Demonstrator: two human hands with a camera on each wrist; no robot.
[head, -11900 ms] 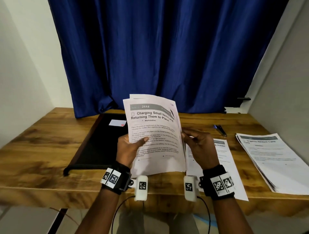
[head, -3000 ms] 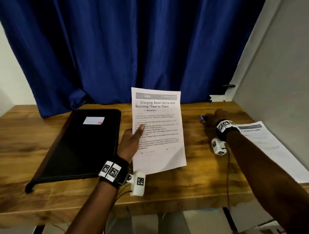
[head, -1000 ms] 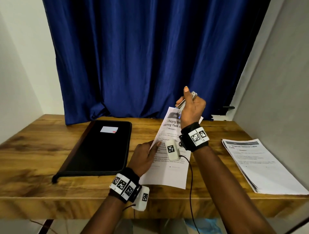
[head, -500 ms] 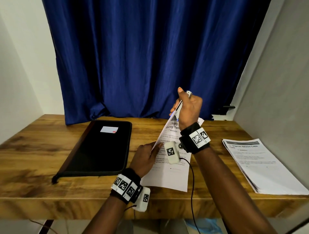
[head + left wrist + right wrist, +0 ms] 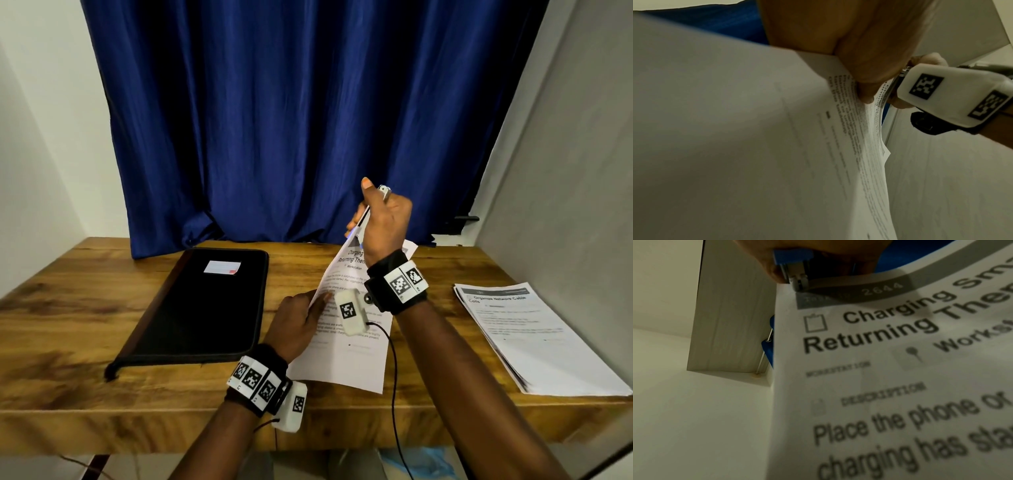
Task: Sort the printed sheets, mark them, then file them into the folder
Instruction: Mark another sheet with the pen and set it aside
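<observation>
The right hand (image 5: 385, 219) is clenched around a blue stapler (image 5: 791, 264) clamped on the top corner of the printed sheets (image 5: 346, 346). The left hand (image 5: 296, 325) pinches their left edge, lifting it off the tabletop (image 5: 85, 308). A black folder (image 5: 202, 308) lies closed to the left.

head view looks down; wrist views close, sharing sheet (image 5: 346, 329).

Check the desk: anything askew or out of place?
Nothing damaged. The right stack lies angled with fanned edges, its near corner at the front edge of the table. The held sheets curl upward where the right hand sets a blue stapler on their top corner; the left hand pinches their side.
</observation>
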